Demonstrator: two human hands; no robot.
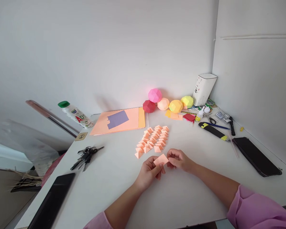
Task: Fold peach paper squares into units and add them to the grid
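Note:
Between my hands is a small peach paper square point(161, 160), turned cornerwise. My left hand point(149, 173) pinches it, thumb on top and fingers beneath. My right hand point(178, 159) has its thumb and fingertips closed at the paper's right corner. Just beyond my hands stand several folded peach paper pieces point(153, 140) in loose rows on the white table point(181, 197). Behind them rest faceted paper balls: a pink ball point(154, 95), a red ball point(149, 106), a peach ball point(163, 103), an orange-yellow ball point(175, 106) and a yellow ball point(187, 101).
Peach paper sheets point(102, 122) lie back left near a bottle point(76, 114). Keys point(87, 157) and a black slab point(52, 202) are left. At right are a glue bottle point(199, 115), scissors point(212, 121), a utility knife point(213, 131), a black case point(256, 156) and a white box point(203, 89).

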